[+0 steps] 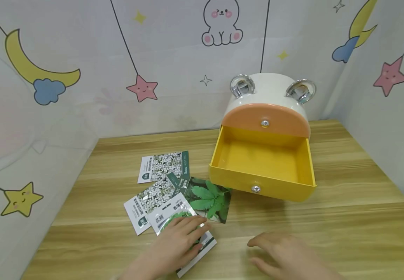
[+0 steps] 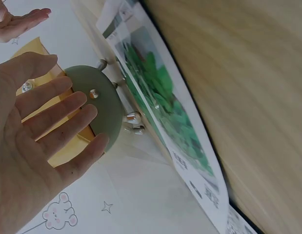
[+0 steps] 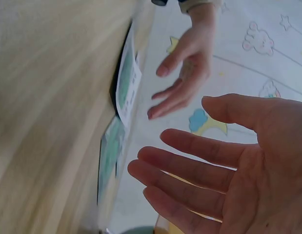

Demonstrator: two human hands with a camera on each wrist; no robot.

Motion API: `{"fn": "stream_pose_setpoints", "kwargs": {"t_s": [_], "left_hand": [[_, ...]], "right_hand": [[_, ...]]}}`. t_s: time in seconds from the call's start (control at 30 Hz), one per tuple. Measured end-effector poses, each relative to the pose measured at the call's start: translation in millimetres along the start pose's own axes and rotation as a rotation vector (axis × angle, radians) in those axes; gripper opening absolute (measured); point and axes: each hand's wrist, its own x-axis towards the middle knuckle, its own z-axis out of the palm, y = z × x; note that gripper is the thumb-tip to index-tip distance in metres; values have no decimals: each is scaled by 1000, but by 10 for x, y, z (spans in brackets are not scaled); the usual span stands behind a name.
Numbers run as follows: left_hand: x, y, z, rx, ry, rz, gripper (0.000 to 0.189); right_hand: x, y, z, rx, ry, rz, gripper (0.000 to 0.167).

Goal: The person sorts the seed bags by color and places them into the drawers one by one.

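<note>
Left of and nearer than the yellow drawer (image 1: 275, 190), a green packet (image 1: 168, 212) is lying atop overlapping neighbors beneath a left hand (image 1: 175, 245), its fingers loosely parted; the wrist views are showing it clear of the packet, pinching nothing. The right hand (image 1: 285, 252) is hovering over the table (image 1: 355, 186) directly in front of the drawer, fingers also spread, grasping nothing. A leaf packet (image 1: 205, 198) is resting by the drawer's near left corner, any contact there being hard to tell, while a far flower packet (image 1: 163, 167) and a near flower packet (image 1: 156, 196) are lying farther left of the drawer.

The packets are looking light, thin and pliable, probably slick across their glossy faces and more prone to creasing than breaking. For the green packet, the pale-strip end, lying on the side away from the flower packets and front-left of the drawer, is offering the likeliest pinch; dragging could be pulling its neighbors along. The drawer's raised walls are presenting edges a low packet could be catching on, while open room is stretching in front and to the right of the drawer.
</note>
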Motion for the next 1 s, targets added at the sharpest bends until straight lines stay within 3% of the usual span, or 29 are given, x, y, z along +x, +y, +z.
{"fn": "stream_pose_setpoints", "kwargs": {"t_s": [0.17,0.43,0.73,1.0], "left_hand": [[-57,-50,7,-26,-41,-50,44],[-159,-132,-11,29,-79,-106,50],[-251,-245,-26,77,-144,-121,70],[-312,-327,-69,76,-192,-135,82]], "right_hand": [[92,-92,113,-65,-22,-119,30],[250,-247,210,-118,-25,-255,28],[469,-454,297,-252,65,-274,36],[667,-628,382,-323,-38,-197,49]]}}
